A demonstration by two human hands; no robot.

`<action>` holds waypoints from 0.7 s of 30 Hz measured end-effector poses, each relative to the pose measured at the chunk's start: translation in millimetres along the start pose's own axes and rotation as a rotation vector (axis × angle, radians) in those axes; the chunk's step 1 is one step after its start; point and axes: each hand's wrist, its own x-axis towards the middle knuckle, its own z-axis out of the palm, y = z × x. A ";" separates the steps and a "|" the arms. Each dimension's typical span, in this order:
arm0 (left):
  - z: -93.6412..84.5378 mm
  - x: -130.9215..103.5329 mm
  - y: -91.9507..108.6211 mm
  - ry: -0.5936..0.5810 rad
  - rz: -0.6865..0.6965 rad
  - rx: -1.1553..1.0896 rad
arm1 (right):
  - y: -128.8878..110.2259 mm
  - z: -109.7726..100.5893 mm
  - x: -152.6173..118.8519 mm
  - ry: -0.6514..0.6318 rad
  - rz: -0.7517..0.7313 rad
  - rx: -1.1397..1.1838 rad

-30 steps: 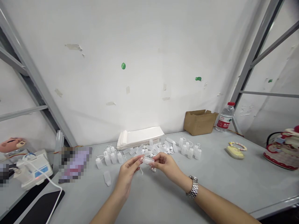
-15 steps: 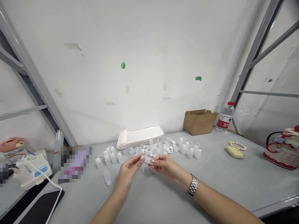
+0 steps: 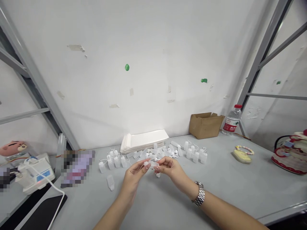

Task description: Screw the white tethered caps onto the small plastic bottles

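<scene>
Between both hands lies a small translucent plastic squeeze bottle point(image 3: 153, 164), tilted nearly level above the table. My left hand point(image 3: 135, 172) pinches one end of it between thumb and fingers. My right hand point(image 3: 170, 167), with a metal watch point(image 3: 199, 193) on the wrist, grips the other end. A small white cap point(image 3: 158, 175) shows just under the right fingertips; whether it is attached cannot be made out. Behind the hands spreads a heap of loose bottles and caps point(image 3: 165, 151). One capless bottle point(image 3: 110, 182) lies flat to the left of my left hand.
Capped bottles stand in a left group point(image 3: 116, 161) and a right group point(image 3: 196, 156). A stack of white sheets point(image 3: 146, 140), a cardboard box point(image 3: 206, 126) and a water bottle point(image 3: 231, 121) line the wall. A yellow pouch point(image 3: 241, 157) sits right; a power strip point(image 3: 38, 175) is left.
The fingers have shifted slightly on the bottle, and the right hand's fingers are curled a little differently. A white cap now shows more plainly below them. The rest stays in place.
</scene>
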 end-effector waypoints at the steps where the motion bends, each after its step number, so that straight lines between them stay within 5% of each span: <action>1: -0.3 0.4 -1.7 -0.015 -0.012 -0.005 | 0.0 0.0 0.0 -0.001 -0.004 0.003; 13: 0.9 -2.3 9.0 0.065 0.021 0.004 | -0.3 1.8 -0.2 0.048 -0.001 -0.032; 21: 1.6 1.6 -2.5 0.060 0.045 0.034 | 0.8 1.1 0.8 0.045 0.015 -0.015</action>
